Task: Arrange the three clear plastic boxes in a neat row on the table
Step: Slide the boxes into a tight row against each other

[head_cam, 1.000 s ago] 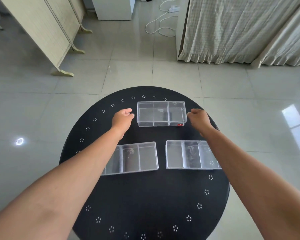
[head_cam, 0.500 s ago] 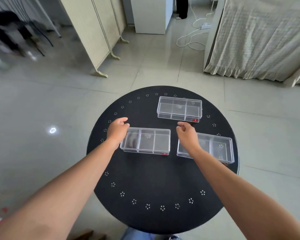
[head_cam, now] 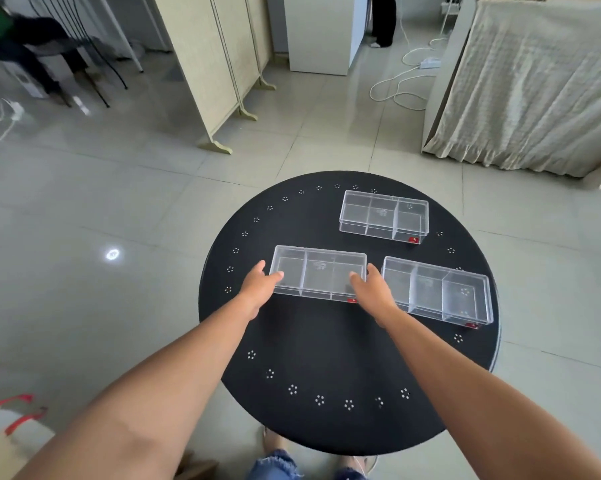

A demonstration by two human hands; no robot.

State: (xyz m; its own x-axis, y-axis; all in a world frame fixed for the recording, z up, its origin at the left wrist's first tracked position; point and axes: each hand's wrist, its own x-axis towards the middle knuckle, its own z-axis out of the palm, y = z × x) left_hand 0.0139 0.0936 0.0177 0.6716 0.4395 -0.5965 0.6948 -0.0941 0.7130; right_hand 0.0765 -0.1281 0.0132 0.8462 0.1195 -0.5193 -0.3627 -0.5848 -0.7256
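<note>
Head view: round black desk (head_cam: 327, 341) with three clear plastic boxes, each with three compartments. Middle box (head_cam: 318, 273) gripped at both ends: left hand (head_cam: 259, 289) closed on its left end, thumb on the lid; right hand (head_cam: 370, 291) closed on its right end. Whether lifted or resting on the desk, cannot tell. Right box (head_cam: 437, 292) just right of the middle box, slightly angled, apart from it. Far box (head_cam: 384, 216) beyond the middle box and to its right, untouched.

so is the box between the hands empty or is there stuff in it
Empty. Through the clear walls of the held box, gripped by the left hand and right hand, all three compartments show only the black table.
</note>
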